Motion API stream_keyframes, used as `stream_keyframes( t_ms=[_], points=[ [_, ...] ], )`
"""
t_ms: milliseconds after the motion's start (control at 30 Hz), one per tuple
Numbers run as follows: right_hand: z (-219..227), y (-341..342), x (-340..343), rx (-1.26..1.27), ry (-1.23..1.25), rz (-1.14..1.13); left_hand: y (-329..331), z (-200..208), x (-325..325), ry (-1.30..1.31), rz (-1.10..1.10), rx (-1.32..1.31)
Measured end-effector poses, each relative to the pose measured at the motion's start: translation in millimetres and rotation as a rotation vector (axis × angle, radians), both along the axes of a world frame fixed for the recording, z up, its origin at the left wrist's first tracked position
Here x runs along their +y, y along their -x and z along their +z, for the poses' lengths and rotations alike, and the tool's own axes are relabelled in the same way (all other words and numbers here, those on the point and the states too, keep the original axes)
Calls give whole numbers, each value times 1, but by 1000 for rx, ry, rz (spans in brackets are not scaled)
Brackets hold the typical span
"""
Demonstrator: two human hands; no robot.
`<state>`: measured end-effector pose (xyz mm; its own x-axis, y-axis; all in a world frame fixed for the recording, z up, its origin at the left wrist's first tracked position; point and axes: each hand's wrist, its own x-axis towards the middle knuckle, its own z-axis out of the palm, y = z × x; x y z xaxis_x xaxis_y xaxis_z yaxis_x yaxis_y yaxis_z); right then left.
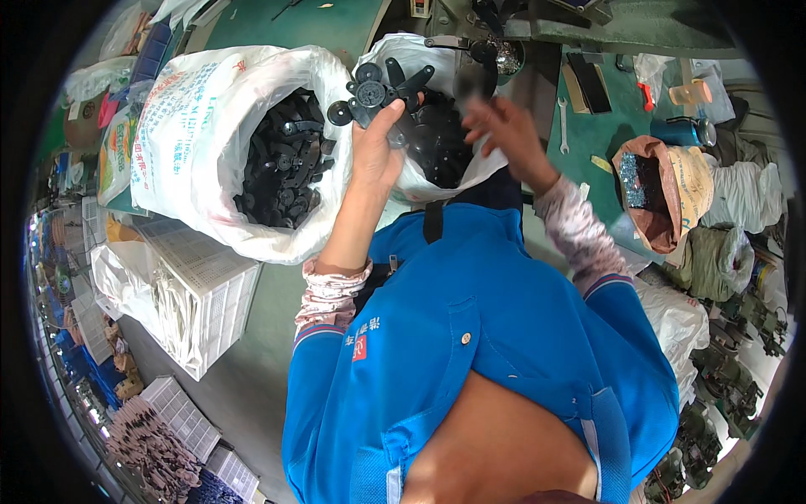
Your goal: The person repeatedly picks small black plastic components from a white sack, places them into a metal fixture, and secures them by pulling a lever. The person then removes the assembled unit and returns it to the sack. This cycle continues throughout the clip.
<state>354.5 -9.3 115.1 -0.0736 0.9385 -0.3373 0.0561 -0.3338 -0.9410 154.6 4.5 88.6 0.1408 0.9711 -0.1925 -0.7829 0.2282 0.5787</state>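
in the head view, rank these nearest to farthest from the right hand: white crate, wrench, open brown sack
From the right hand:
1. Wrench: just to its right, on the green surface.
2. Open brown sack: farther right, beyond the wrench.
3. White crate: farthest, over on the left side.

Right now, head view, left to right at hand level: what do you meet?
Large white sack → left hand holding black parts → right hand → wrench → brown bag.
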Motion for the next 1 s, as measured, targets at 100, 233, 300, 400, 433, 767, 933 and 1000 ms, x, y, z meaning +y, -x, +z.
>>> stream_keyframes(
  t_ms=[100,233,300,400,433,767,933,1000],
  points=[
    [-10,21,-27,114,-53,60,-6,0,2,1,-5,40],
    [-21,33,-29,180,-136,-4,-15,1,6,-6,-9,64],
    [-19,31,-28,238,-138,-71,-17,3,8,19,-10,35],
    [-19,22,-29,386,-203,-194,-17,5,7,68,10,0],
    [-18,18,-28,444,-238,-237,-15,3,7,68,23,11],
    [-8,32,-35,274,-169,-82,-22,0,-1,1,-69,59],
    [-20,30,-33,69,-200,-64,-22,1,-11,-7,-76,39],
    [-26,26,-31,148,-181,-129,-20,-4,-9,-15,-82,37]
  ],
)
